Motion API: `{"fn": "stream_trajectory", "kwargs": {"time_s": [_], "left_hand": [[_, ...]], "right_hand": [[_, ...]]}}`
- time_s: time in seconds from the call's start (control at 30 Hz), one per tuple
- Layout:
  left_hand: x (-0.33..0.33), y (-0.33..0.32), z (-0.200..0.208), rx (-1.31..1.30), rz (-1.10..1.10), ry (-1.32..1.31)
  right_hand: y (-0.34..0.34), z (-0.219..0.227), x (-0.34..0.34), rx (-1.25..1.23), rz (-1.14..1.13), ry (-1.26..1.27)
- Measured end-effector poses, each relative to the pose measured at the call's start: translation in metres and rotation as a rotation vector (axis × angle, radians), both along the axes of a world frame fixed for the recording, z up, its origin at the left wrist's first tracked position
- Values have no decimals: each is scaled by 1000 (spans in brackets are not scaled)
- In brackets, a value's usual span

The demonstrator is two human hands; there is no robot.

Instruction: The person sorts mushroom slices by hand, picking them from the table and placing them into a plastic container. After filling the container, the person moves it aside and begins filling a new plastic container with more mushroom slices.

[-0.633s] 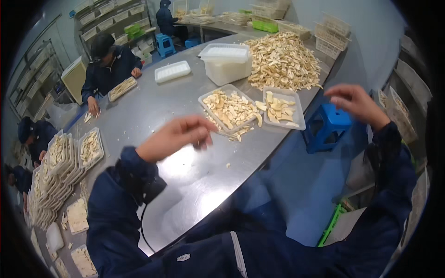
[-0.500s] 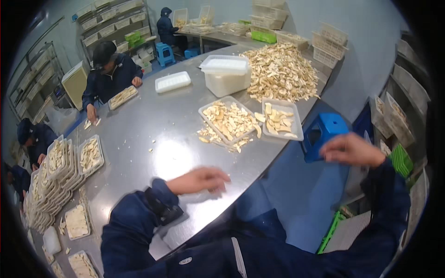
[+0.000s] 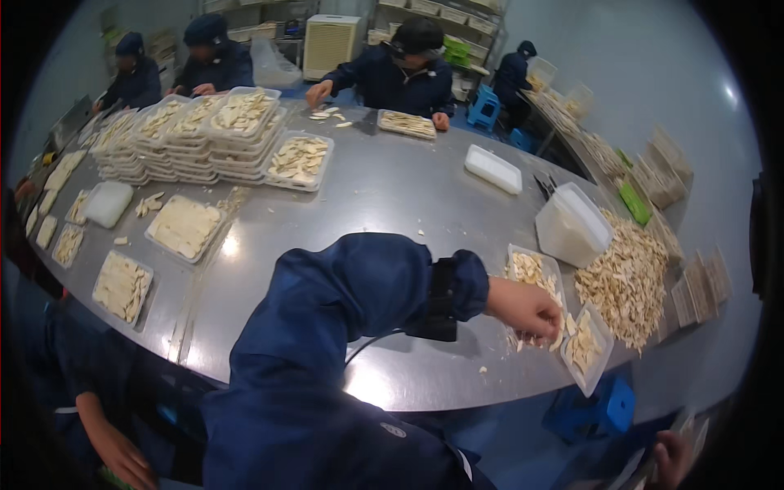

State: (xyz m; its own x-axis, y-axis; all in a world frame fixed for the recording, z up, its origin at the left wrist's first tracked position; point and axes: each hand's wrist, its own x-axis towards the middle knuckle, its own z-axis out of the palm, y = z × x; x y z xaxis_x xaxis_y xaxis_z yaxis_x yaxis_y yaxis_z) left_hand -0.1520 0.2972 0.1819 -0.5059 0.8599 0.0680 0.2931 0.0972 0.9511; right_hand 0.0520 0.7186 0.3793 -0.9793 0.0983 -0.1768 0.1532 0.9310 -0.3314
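My left hand (image 3: 527, 309) reaches across the table with fingers curled and pressed together, over the edge of a clear tray (image 3: 549, 263) of pale dried slices. Whatever is between its fingertips is hidden. Right beside it, a second white tray (image 3: 590, 384) holds fewer slices and juts past the table's edge. My right hand (image 3: 674, 457) is low at the right, cut off by the dark rim, next to thin pale trays or baskets (image 3: 701, 433); its fingers are too blurred to read. A large heap of loose slices (image 3: 625, 282) lies beyond the trays.
A white tub (image 3: 574, 224) stands by the heap, with an empty white tray (image 3: 493, 169) farther back. Stacked filled trays (image 3: 237, 147) rise at the left. A blue stool (image 3: 596, 408) is below the table edge. Several co-workers sit around; one co-worker's hand (image 3: 114, 445) hangs at lower left.
The view has swung left, bringing more stacked trays and co-workers in. My left hand has moved to the slice trays and its fingers have curled. My right hand has dropped to the lower right.
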Motion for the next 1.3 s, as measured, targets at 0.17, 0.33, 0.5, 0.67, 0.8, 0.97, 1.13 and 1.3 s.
{"fn": "stream_trajectory", "kwargs": {"time_s": [0.17, 0.33, 0.5, 0.67, 0.8, 0.97, 1.13, 1.3], "left_hand": [[10, -4, 0, 36, -68, -55], [30, -9, -53, -87, -151, -63], [56, -18, -137, -168, -113, 79], [69, -37, -153, -200, 36, -412], [58, -37, -161, -111, 83, -534], [58, -36, -153, -178, 59, -519], [57, -36, -158, -164, 51, -543], [58, -36, -157, -157, 68, -570]], "right_hand": [[-45, 2, -13, -53, 49, -49], [-58, -9, -13, 146, 194, -149], [-57, -13, -6, 102, 209, -175], [-26, -61, -1, 107, 343, 44], [-44, -53, 2, 117, 320, -17], [-54, -50, -8, 39, 335, -50], [-55, -53, -8, 52, 340, -93], [-49, -60, -8, 6, 361, -102]]}}
